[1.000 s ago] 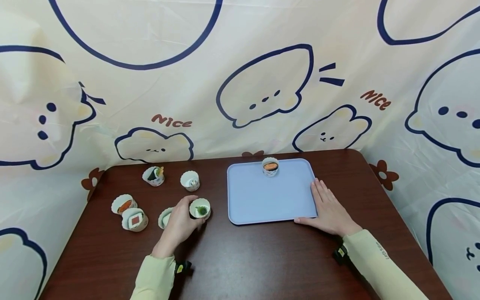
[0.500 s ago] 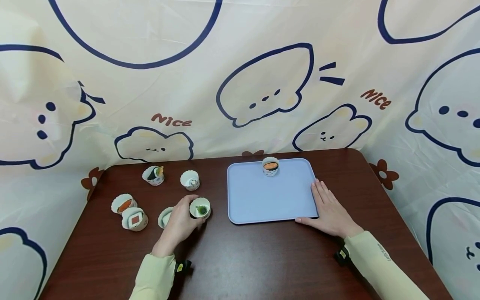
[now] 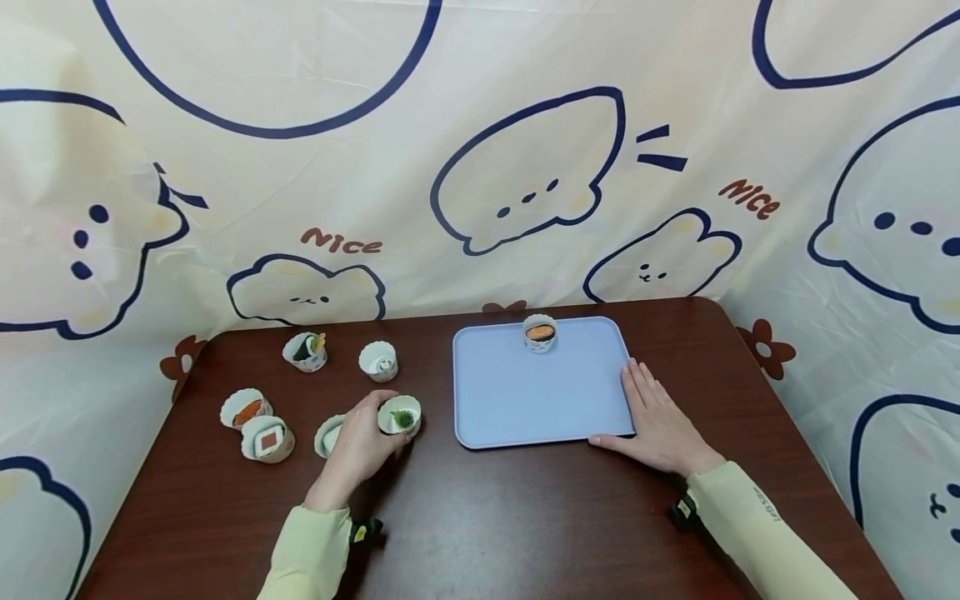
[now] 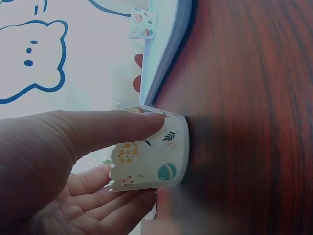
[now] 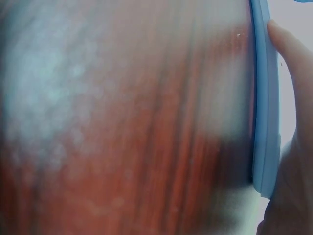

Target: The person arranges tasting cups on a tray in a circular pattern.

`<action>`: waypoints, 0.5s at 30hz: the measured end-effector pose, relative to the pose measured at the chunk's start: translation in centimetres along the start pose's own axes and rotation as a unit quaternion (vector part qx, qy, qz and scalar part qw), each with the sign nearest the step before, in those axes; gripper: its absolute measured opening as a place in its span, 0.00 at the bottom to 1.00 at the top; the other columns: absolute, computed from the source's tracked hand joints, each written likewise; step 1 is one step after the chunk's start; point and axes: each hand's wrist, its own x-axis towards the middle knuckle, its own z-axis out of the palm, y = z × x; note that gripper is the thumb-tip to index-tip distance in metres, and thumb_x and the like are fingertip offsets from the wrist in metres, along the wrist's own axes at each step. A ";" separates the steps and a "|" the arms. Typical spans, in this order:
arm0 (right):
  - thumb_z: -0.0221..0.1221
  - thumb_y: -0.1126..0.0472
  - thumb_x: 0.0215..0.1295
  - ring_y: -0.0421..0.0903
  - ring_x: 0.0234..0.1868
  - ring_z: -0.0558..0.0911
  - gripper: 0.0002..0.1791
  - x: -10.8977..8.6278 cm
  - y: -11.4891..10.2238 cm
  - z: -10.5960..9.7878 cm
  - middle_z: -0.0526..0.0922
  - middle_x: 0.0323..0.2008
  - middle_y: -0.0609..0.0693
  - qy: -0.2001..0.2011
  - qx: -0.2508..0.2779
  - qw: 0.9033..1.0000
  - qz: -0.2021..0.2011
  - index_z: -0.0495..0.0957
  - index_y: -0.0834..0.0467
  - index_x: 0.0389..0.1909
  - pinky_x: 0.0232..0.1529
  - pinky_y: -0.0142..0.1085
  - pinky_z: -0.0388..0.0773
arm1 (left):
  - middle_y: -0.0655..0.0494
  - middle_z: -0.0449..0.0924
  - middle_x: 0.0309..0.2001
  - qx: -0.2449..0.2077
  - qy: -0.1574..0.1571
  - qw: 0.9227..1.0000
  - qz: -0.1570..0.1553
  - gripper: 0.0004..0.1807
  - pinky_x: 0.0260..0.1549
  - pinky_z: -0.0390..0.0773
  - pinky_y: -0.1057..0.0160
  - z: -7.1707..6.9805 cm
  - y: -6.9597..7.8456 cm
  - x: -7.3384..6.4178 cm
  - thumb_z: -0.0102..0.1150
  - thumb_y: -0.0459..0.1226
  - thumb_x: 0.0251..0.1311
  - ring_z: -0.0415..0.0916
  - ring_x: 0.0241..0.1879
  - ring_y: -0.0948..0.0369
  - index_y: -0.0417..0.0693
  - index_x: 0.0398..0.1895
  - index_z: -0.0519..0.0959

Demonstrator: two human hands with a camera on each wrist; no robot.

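Note:
My left hand (image 3: pixel 362 446) holds a scalloped paper baking cup (image 3: pixel 401 402) with a green leafy topping on white inside it, left of the blue tray (image 3: pixel 495 408). In the left wrist view the thumb lies along the patterned wall of this cup (image 4: pixel 171 152), and fingers are on its other side. The cup's base is right at the tabletop. My right hand (image 3: pixel 663 425) rests at the tray's near right corner with straight fingers along the side. On the tray's far part stands a baking cup (image 3: pixel 540 347) with an orange-topped sushi piece.
Beside the left hand is a partly hidden cup (image 3: pixel 324 439). Further left, two cups touch: one with orange sushi (image 3: pixel 234 401), one with a white-and-pink piece (image 3: pixel 270 456). Farther back stand another sushi cup (image 3: pixel 307 364) and a cup with a white piece (image 3: pixel 375 354). A cartoon-print cloth (image 3: pixel 405 275) hangs behind.

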 end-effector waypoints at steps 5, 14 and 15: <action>0.56 0.19 0.55 0.60 0.79 0.41 0.70 0.0 0.0 0.0 0.40 0.80 0.64 -0.004 -0.001 1.000 0.004 0.42 0.67 0.80 0.75 0.56 0.45 | 0.39 0.78 0.55 -0.013 0.014 1.000 0.013 0.36 0.54 0.75 0.43 0.1 0.1 0.1 0.78 0.30 0.49 0.75 0.54 0.44 0.33 0.62 0.72; 0.54 0.17 0.54 0.59 0.79 0.40 0.71 0.1 0.0 -0.1 0.39 0.80 0.62 -0.014 -0.002 1.000 0.012 0.41 0.66 0.80 0.75 0.55 0.44 | 0.39 0.78 0.56 -0.041 0.038 0.998 0.036 0.37 0.54 0.75 0.44 0.6 1.0 0.3 0.79 0.29 0.47 0.76 0.55 0.44 0.34 0.62 0.73; 0.55 0.18 0.54 0.59 0.79 0.40 0.71 0.1 -0.1 -0.1 0.39 0.80 0.63 -0.014 -0.002 1.000 0.012 0.42 0.66 0.80 0.75 0.56 0.44 | 0.39 0.78 0.56 -0.043 0.039 0.998 0.036 0.37 0.54 0.75 0.45 0.7 1.1 0.4 0.79 0.29 0.47 0.76 0.55 0.45 0.34 0.62 0.73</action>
